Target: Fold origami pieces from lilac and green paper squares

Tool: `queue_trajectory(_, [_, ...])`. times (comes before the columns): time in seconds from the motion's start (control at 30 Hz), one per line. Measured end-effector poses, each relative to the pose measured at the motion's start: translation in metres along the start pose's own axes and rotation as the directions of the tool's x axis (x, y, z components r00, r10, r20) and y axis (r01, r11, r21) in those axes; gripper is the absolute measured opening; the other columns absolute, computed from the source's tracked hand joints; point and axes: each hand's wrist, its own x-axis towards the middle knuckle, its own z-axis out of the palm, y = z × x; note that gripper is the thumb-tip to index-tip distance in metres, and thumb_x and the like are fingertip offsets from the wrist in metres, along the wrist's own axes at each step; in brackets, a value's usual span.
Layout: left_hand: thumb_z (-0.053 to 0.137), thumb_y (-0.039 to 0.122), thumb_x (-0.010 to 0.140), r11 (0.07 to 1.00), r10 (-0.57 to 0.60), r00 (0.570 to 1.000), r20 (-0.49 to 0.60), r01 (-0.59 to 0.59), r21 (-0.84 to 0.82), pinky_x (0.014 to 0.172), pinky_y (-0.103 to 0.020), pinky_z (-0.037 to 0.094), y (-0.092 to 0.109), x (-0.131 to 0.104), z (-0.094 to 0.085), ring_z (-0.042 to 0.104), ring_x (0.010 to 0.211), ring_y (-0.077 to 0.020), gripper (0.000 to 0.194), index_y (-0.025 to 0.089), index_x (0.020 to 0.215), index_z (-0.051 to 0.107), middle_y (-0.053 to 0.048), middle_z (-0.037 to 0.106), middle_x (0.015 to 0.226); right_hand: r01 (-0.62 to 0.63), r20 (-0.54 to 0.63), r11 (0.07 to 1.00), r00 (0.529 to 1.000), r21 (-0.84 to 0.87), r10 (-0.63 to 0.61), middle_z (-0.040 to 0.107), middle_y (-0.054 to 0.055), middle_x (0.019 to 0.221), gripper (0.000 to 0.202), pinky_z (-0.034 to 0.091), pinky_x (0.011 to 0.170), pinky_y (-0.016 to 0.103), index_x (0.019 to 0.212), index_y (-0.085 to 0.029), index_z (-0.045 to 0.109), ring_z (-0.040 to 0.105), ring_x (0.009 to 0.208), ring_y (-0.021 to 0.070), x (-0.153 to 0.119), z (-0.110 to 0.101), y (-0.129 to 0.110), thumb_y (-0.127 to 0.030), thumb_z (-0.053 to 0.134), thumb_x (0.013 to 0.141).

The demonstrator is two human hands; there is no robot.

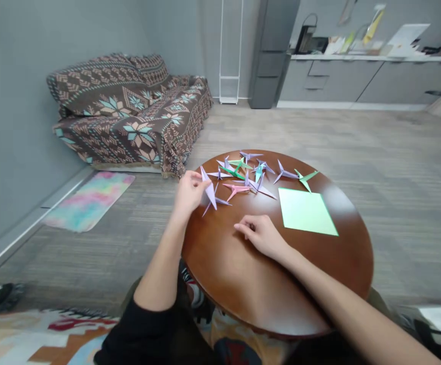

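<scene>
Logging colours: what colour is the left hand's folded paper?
The folded paper is light purple; head view.

No lettering, label, brand, number or sign can be read, either near the fingers [247, 232] or well beyond them.

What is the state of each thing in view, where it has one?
Left hand: pinching lilac paper figure
Right hand: loosely curled
Lilac paper figure: folded, held
Other paper figures: folded
Green sheet: lying flat
Refrigerator: closed
Sofa: covered
Kitchen drawers: closed
Mat: spread flat
</scene>
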Motion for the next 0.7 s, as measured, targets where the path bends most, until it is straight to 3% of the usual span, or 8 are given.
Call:
queue_trajectory(0.1, [0.075, 0.030, 0.077, 0.989, -0.021, 0.999, -0.032, 0.026, 0.147, 0.078, -0.032, 0.048, -0.017, 0.033, -0.012, 0.068, 0.075, -0.0228, 0.015, 0.021, 0.082, 0.064, -0.002, 0.070, 0.069, 0.045, 0.052, 0.996, 0.998, -0.079, -0.041, 0.071, 0.002, 0.068, 0.030, 0.040, 0.067, 0.029, 0.073, -0.019, 0.068, 0.060, 0.063, 0.0165, 0.001, 0.001, -0.001, -0.031, 0.062, 0.100])
queue_trajectory(0.2, [0.076, 0.026, 0.077, 0.966, -0.032, 0.999, -0.001, 0.031, 0.257, 0.080, -0.033, 0.049, -0.030, 0.053, -0.010, 0.070, 0.078, -0.0250, 0.011, 0.021, 0.075, 0.067, -0.005, 0.073, 0.073, 0.068, 0.070, 0.988, 0.996, -0.138, -0.059, 0.073, 0.003, 0.072, 0.029, 0.040, 0.068, 0.029, 0.075, -0.019, 0.069, 0.062, 0.066, 0.0172, 0.002, 0.001, -0.001, -0.030, 0.061, 0.101])
queue_trajectory(0.33, [0.078, 0.031, 0.078, 0.933, 0.046, 0.996, 0.081, -0.072, 0.353, 0.086, -0.032, 0.051, -0.035, 0.059, 0.001, 0.072, 0.090, -0.0255, 0.010, 0.022, 0.077, 0.073, -0.006, 0.079, 0.088, 0.093, 0.086, 0.980, 0.993, -0.178, -0.079, 0.074, 0.003, 0.073, 0.031, 0.042, 0.067, 0.028, 0.074, -0.020, 0.069, 0.065, 0.067, 0.0171, 0.002, 0.004, -0.002, -0.030, 0.062, 0.102])
queue_trajectory(0.43, [0.073, 0.041, 0.086, 0.905, 0.104, 0.991, 0.082, -0.129, 0.406, 0.088, -0.033, 0.051, -0.032, 0.055, 0.002, 0.072, 0.093, -0.0270, 0.019, 0.023, 0.079, 0.075, -0.008, 0.079, 0.091, 0.116, 0.096, 0.973, 0.990, -0.198, -0.098, 0.076, 0.001, 0.076, 0.029, 0.046, 0.069, 0.026, 0.076, -0.021, 0.069, 0.069, 0.070, 0.0161, 0.003, 0.001, -0.004, -0.030, 0.061, 0.103])
queue_trajectory(0.5, [0.065, 0.044, 0.092, 0.890, 0.132, 0.991, 0.022, -0.128, 0.438, 0.088, -0.037, 0.052, -0.026, 0.049, -0.002, 0.071, 0.094, -0.0289, 0.025, 0.021, 0.086, 0.075, -0.011, 0.076, 0.092, 0.116, 0.082, 0.966, 0.992, -0.232, -0.099, 0.079, 0.001, 0.083, 0.027, 0.050, 0.077, 0.026, 0.080, -0.022, 0.071, 0.072, 0.079, 0.0167, 0.005, -0.013, -0.001, -0.029, 0.060, 0.104])
queue_trajectory(0.6, [0.053, 0.035, 0.098, 0.878, 0.200, 0.975, -0.094, -0.136, 0.459, 0.091, -0.039, 0.051, -0.009, 0.028, -0.006, 0.069, 0.099, -0.0297, 0.025, 0.019, 0.097, 0.072, -0.013, 0.071, 0.100, 0.030, -0.025, 0.939, 0.999, -0.342, -0.041, 0.081, 0.007, 0.102, 0.020, 0.052, 0.094, 0.033, 0.097, -0.022, 0.075, 0.074, 0.100, 0.0237, 0.007, -0.053, 0.016, -0.031, 0.058, 0.103])
queue_trajectory(0.7, [0.050, 0.031, 0.100, 0.864, 0.316, 0.948, -0.023, -0.278, 0.420, 0.091, -0.038, 0.050, 0.014, -0.013, 0.009, 0.067, 0.095, -0.0266, 0.023, 0.020, 0.101, 0.069, -0.012, 0.069, 0.102, -0.114, -0.147, 0.875, 0.988, -0.471, 0.050, 0.073, 0.019, 0.132, 0.032, 0.049, 0.106, 0.049, 0.124, -0.017, 0.071, 0.067, 0.126, 0.0375, -0.001, -0.094, 0.042, -0.034, 0.066, 0.097])
